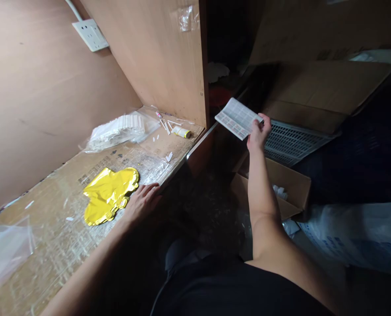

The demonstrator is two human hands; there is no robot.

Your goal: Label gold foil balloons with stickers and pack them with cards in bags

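My left hand (142,202) lies flat with fingers apart on the taped cardboard table top (50,237), touching the edge of a flattened gold foil balloon (110,193). My right hand (258,134) is raised to the right of the table and pinches a white printed sheet (237,118) by its corner, over a grey slotted plastic crate (292,142).
A clear bag of white sticks (118,131), loose sticks and a small yellow-capped tube (181,132) lie at the table's far end. A wooden partition (162,57) stands behind, a wall socket (90,34) upper left. An open cardboard box (289,186) and a white sack (356,239) sit on the floor.
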